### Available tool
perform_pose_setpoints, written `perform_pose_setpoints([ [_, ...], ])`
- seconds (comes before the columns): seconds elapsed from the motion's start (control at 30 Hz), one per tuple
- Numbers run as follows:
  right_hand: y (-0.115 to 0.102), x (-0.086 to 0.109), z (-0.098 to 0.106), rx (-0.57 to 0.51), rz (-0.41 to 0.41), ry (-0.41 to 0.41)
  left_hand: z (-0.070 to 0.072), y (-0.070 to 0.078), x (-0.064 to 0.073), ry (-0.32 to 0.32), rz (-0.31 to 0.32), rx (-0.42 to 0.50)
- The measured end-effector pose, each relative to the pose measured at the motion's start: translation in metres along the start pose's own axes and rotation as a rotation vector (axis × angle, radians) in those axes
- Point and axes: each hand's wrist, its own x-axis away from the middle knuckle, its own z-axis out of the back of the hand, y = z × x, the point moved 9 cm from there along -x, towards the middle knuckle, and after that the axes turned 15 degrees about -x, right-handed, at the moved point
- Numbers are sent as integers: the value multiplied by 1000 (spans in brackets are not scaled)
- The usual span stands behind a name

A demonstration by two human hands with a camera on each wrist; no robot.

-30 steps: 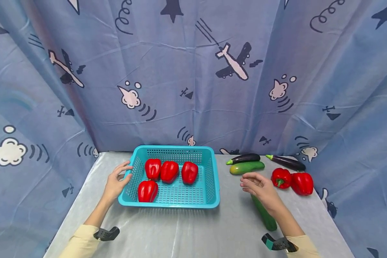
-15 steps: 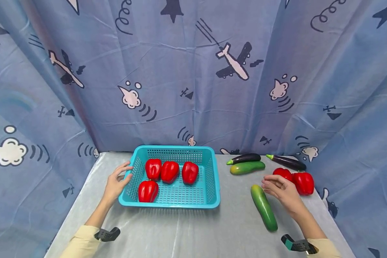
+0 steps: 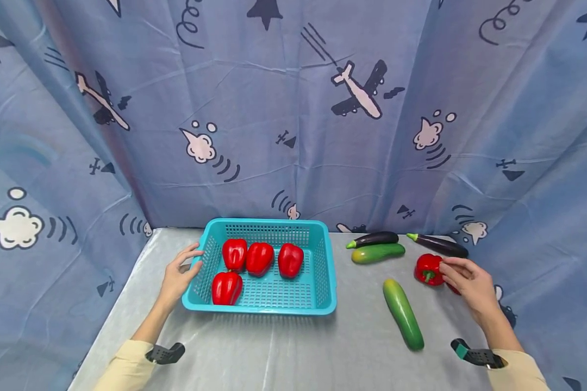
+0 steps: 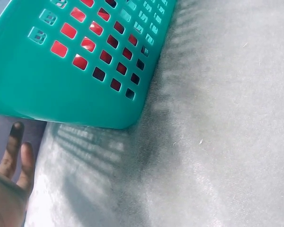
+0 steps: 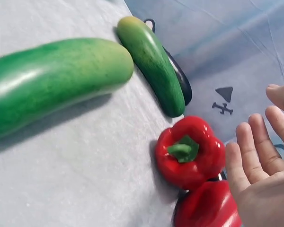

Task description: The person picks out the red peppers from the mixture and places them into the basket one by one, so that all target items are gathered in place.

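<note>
My left hand [image 3: 174, 279] is at the left rim of a blue-green plastic basket [image 3: 269, 311], fingers spread and loosely bent. In the left wrist view two fingertips show just beside the basket wall; whether they touch it I cannot tell. Several red bell peppers [image 3: 260, 259] lie in the basket. At the right, my right hand [image 3: 474, 288] hovers over two more bell peppers. One bell pepper [image 3: 428, 270] faces its green stem toward me; the other bell pepper [image 5: 210, 208] is mostly hidden under the hand in the head view. The right fingers look extended, holding nothing.
A green cucumber [image 3: 404, 315] lies on the grey-white tabletop [image 3: 293, 355] between basket and right hand. Behind it are a second cucumber [image 3: 378, 253] and a dark eggplant [image 3: 373, 239], with another eggplant [image 3: 440, 246] farther right. A patterned blue curtain [image 3: 254, 179] closes the back.
My right hand has moved rightward, away from above the cucumber to over the two bell peppers, uncovering the whole cucumber. The left hand has stayed at the basket rim.
</note>
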Motion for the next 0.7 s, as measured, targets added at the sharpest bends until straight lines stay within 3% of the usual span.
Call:
perform_pose_setpoints([
  [0.2,1,-3,3,13,-3,-23,3,10,2,8,-11,12],
  [0.4,-1,-9,7,221,30,14,7,35,5,3,-21,7],
  [0.47,-4,-12,8,233,57,17,7,33,5,13,-34,6],
  [0.7,-15,-25,25,171,146,30,1,8,1,20,-15,2],
])
